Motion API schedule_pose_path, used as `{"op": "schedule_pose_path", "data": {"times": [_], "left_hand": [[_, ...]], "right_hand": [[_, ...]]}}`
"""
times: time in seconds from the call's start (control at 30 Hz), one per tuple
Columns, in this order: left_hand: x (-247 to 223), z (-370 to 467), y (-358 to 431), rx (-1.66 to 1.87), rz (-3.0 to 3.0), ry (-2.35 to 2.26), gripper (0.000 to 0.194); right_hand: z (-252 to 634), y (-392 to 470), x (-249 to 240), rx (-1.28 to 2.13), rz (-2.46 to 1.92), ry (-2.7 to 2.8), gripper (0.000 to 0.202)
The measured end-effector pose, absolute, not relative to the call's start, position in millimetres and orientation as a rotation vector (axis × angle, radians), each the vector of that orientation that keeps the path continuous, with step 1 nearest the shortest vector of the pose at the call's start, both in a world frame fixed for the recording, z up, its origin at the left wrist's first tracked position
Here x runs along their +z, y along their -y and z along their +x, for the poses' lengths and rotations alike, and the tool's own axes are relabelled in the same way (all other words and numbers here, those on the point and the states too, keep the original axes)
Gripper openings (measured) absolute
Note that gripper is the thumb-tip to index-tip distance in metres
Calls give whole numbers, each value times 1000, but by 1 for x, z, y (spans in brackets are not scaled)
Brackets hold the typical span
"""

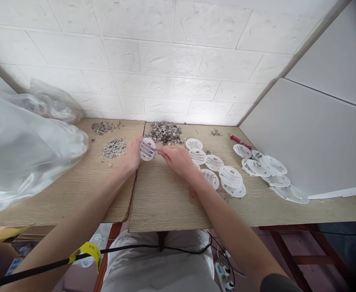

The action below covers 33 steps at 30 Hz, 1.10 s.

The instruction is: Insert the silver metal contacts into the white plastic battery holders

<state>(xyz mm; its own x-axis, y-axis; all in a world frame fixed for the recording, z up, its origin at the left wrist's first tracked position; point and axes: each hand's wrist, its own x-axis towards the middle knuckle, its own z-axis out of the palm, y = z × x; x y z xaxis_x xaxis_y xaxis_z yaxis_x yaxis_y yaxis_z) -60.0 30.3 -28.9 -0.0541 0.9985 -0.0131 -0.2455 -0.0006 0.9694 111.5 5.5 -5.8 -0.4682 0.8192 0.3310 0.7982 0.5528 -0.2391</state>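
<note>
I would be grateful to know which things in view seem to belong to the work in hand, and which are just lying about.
Seemingly in use:
white disc in the left hand
thin metal item in the right hand
small metal parts
loose white discs

Seemingly just lying about:
red object
plastic bag

Discs lie right of the metal pieces.
</note>
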Motion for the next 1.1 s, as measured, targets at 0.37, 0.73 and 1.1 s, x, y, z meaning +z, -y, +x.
{"op": "schedule_pose_path", "data": {"times": [0.37, 0.73, 1.1], "left_hand": [[-18, -56, -19, 1374, 1145, -1159, 39], [-19, -52, -16, 1360, 1235, -1177, 41], [-23, -54, -22, 1405, 1143, -1182, 32]], "right_hand": [[110, -3, -3, 58, -1334, 2426, 37], [110, -4, -2, -4, -1371, 2489, 34], [105, -4, -3, 45, -1379, 2442, 37]]}}
